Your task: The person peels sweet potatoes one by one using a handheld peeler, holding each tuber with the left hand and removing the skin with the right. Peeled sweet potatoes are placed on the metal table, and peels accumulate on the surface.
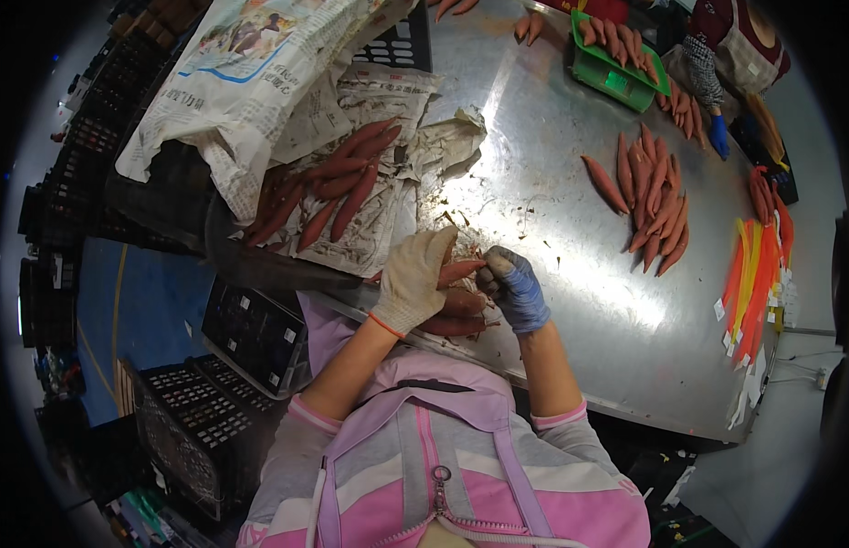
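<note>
My left hand (412, 282), in a pale knit glove with an orange cuff, grips a slim red-skinned sweet potato (460, 272) near the table's front edge. My right hand (515, 288), in a blue glove with dark-stained fingers, pinches that sweet potato's thin tip. Just below lie more sweet potatoes (455, 325), partly covered by my left hand. Bits of root and dirt are scattered around both hands. A larger heap of sweet potatoes (339, 179) rests on soil-stained newspaper (390, 103) to the left, beside a crate draped with printed sheets (239, 82).
On the steel table (589, 342), a sweet potato pile (650, 192) lies right. A green scale (609, 81) holds more. A co-worker's blue-gloved hand (719, 135) is beyond. Orange and yellow mesh bags (760, 288) hang at the right edge. Black crates (192, 425) stand lower left.
</note>
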Motion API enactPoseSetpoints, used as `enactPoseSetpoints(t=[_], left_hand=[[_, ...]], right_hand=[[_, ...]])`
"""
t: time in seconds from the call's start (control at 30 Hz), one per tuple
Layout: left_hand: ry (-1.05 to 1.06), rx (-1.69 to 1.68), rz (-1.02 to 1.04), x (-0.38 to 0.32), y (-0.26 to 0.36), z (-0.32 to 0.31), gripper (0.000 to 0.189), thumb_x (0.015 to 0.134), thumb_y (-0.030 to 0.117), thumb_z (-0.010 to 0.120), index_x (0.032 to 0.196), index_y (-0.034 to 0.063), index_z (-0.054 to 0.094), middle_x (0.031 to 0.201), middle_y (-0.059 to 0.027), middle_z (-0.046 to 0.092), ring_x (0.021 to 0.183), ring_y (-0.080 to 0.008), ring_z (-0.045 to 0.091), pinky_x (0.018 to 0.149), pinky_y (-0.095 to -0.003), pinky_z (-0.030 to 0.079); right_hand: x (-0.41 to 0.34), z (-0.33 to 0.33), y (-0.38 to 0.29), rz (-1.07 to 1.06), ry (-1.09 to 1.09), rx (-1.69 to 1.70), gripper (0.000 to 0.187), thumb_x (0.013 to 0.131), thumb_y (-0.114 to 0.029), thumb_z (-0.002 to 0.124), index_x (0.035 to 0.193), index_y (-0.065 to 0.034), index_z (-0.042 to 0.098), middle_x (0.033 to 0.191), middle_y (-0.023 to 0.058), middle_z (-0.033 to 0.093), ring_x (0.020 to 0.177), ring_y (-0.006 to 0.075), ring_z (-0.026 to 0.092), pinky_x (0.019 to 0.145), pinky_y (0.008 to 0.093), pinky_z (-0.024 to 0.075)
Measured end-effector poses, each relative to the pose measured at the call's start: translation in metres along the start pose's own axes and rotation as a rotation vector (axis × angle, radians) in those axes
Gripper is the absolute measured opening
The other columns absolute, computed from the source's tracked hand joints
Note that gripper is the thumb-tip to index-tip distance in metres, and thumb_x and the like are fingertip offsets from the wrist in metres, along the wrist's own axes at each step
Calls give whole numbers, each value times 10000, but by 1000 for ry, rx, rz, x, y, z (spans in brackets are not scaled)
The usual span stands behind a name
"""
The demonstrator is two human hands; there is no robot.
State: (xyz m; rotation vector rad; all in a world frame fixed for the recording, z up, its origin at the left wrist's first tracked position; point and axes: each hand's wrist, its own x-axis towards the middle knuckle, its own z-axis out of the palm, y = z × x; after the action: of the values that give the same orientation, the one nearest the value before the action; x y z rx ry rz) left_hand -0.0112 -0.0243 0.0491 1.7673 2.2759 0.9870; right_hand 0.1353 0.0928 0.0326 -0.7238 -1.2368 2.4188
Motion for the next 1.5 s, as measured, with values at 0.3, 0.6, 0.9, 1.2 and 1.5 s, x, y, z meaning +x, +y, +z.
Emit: enactPoseSetpoints(t=[0.3,0.6,0.9,1.2,1.5], left_hand=[[182,-881,-443,-2,-11,4,507,722,59,634,1204,16,482,996,-111,603,922,-224,599,826,-342,500],[217,-1819,-838,-1,-3,-17,415,771,18,557,1181,22,489,1058,-99,574,940,-221,598,866,-352,506],[148,-1775,-673,-6,-17,-3,568,773,-45,522,1326,-19,392,1182,-153,556,1058,-234,586,900,-338,506],[78,-1679,-654,-10,-11,18,551,843,51,572,1347,-32,363,1219,-184,541,1118,-283,548,1007,-384,430],[212,-1883,-929,-9,-8,16,321,867,118,583,1160,16,502,1046,-120,572,979,-234,583,884,-376,493]], right_hand=[[6,-34,24,-47,112,-412,317,881,-356,616,897,-40,625,716,57,591,637,166,549,609,262,454],[-8,-3,35,-247,70,-559,664,846,-220,691,1405,-69,365,1317,141,506,1135,223,550,950,333,450],[-12,13,40,-186,16,-446,492,951,-275,514,1353,-5,423,1157,117,596,1024,177,574,909,313,458],[-9,9,59,-236,8,-632,563,951,-390,499,1336,18,447,1245,140,561,1140,217,533,986,312,403],[-6,-5,55,111,-73,-69,641,910,-442,559,1352,4,431,1254,138,548,1148,214,523,961,307,426]])
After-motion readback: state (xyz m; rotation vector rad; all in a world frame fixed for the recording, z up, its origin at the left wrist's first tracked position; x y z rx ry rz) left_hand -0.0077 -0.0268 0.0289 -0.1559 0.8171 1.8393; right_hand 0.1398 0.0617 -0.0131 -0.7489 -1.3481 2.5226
